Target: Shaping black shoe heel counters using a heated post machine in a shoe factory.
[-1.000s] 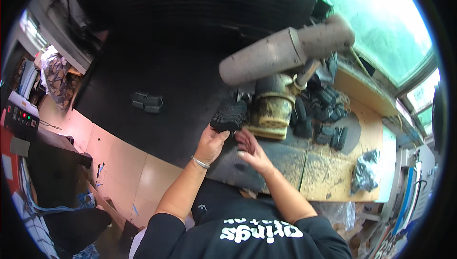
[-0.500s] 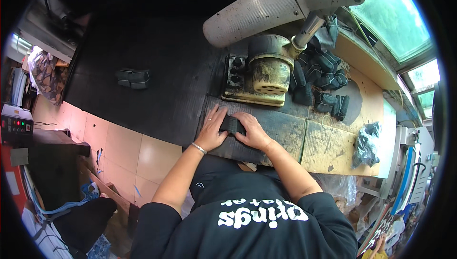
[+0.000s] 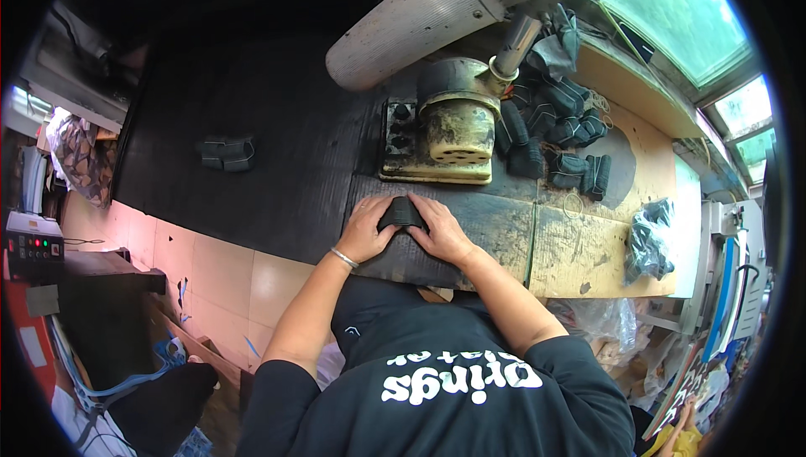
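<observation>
Close to the front edge of the dark work surface, a small black ribbed bundle lies between my two hands. My left hand grips its left side, with the fingers stretched forward and the thumb in front. On the other side my right hand holds it in the same way, fingers bent over its far edge. The fingertips of both hands nearly meet beyond the bundle. Just past them stands a stained cream-coloured machine on a flat base.
A thick grey pipe hangs over the machine. Dark tied bundles are heaped to its right, with a clear plastic bag of dark pieces nearer. Two dark bundles lie far left. A control box with lit buttons stands at left.
My hands have drawn closer together around the black bundle, and their fingertips now come nearly together at its far side. The whole view has shifted slightly.
</observation>
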